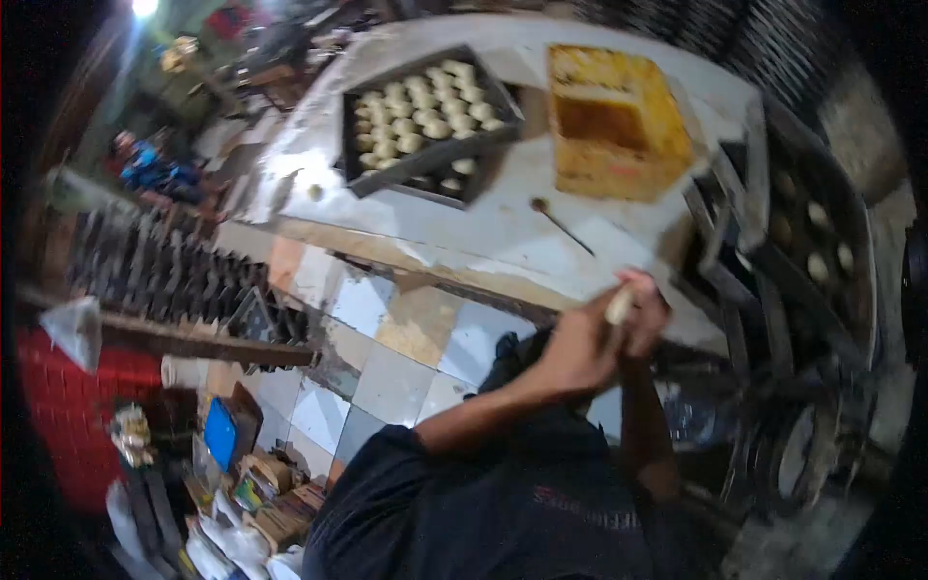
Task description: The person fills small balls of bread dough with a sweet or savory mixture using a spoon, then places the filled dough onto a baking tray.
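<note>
My left hand and my right hand are brought together just past the table's near edge. Between them is a pale piece of dough, with fingers closed around it from both sides. On the white tabletop ahead, a thin-handled spoon with a brown end lies near my hands. Beyond it stands an open yellow box with something brown inside. To its left a dark tray holds rows of pale dough pieces, stacked over another tray partly showing more of them.
Dark trays, some tilted, crowd the right side, with dough pieces in one. A small pale lump lies at the table's left. More stacked trays, a blue item, boxes and bags fill the lower left.
</note>
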The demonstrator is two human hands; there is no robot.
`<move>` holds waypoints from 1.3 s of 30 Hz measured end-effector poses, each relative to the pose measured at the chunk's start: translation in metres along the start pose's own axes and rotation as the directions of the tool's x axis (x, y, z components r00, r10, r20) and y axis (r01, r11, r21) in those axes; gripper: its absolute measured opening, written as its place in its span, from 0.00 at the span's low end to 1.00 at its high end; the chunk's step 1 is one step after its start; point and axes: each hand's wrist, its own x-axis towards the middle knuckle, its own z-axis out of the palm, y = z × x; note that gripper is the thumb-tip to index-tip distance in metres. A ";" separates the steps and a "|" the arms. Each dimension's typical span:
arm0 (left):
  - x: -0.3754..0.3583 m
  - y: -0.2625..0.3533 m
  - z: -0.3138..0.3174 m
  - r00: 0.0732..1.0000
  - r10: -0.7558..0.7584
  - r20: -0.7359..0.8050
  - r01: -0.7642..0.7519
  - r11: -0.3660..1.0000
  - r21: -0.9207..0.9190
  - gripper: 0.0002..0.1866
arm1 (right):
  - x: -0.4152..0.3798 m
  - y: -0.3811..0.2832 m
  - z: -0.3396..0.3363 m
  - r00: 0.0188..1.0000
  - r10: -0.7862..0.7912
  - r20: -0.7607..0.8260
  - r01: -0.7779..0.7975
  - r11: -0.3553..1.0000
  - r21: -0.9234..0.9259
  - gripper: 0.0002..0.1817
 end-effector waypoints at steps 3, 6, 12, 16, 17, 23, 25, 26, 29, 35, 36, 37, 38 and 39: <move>-0.001 -0.041 -0.023 0.821 -0.571 0.025 0.462 0.638 -0.616 0.18 | 0.016 -0.019 0.024 0.995 0.086 -0.046 -0.092 0.984 -0.152 0.21; 0.001 -0.054 -0.040 0.875 -0.483 0.032 0.425 0.733 -0.531 0.19 | 0.022 -0.016 0.057 0.997 -0.074 0.036 0.078 0.989 -0.127 0.19; 0.053 -0.108 -0.133 0.864 -0.447 0.232 0.396 0.321 -0.860 0.22 | 0.089 0.095 0.098 0.944 0.216 0.249 -0.177 0.969 -0.170 0.11; 0.098 -0.091 -0.171 0.907 -0.418 0.048 0.306 0.579 -0.755 0.29 | 0.090 0.158 0.123 0.977 -0.002 0.215 0.167 0.637 -0.753 0.10; 0.107 -0.090 -0.182 0.898 -0.439 0.006 0.300 0.603 -0.739 0.29 | 0.088 0.164 0.122 0.982 0.000 0.189 0.148 0.624 -0.767 0.10; 0.153 -0.113 -0.244 0.945 -0.328 -0.008 0.222 0.658 -0.719 0.33 | 0.146 0.059 0.105 0.960 0.211 0.185 -0.083 0.844 -0.530 0.08; 0.172 -0.121 -0.254 0.922 -0.385 0.038 0.292 0.627 -0.722 0.33 | 0.194 0.014 0.092 0.986 0.150 0.067 -0.095 0.857 -0.507 0.10; 0.183 -0.122 -0.255 0.922 -0.385 0.053 0.300 0.619 -0.726 0.33 | 0.213 0.017 0.089 0.986 0.155 0.060 -0.102 0.849 -0.518 0.10; 0.215 -0.118 -0.249 0.912 -0.385 0.144 0.364 0.594 -0.718 0.33 | 0.281 0.049 0.077 0.966 0.210 0.150 -0.075 0.785 -0.615 0.15; 0.250 -0.126 -0.239 0.937 -0.283 0.207 0.338 0.577 -0.744 0.30 | 0.349 0.172 0.100 0.705 0.648 0.287 -0.056 0.455 -0.888 0.08; 0.249 -0.131 -0.239 0.945 -0.292 0.150 0.301 0.592 -0.748 0.31 | 0.345 0.185 0.100 0.711 0.658 0.246 -0.111 0.452 -0.885 0.10; 0.247 -0.137 -0.244 0.941 -0.299 0.156 0.311 0.586 -0.748 0.31 | 0.340 0.198 0.101 0.715 0.668 0.206 -0.166 0.448 -0.878 0.11; 0.244 -0.143 -0.250 0.927 -0.340 0.158 0.336 0.567 -0.752 0.31 | 0.335 0.209 0.104 0.716 0.678 0.168 -0.219 0.446 -0.868 0.12; 0.244 -0.147 -0.254 0.911 -0.381 0.160 0.362 0.548 -0.754 0.31 | 0.329 0.220 0.105 0.719 0.676 0.163 -0.247 0.468 -0.849 0.12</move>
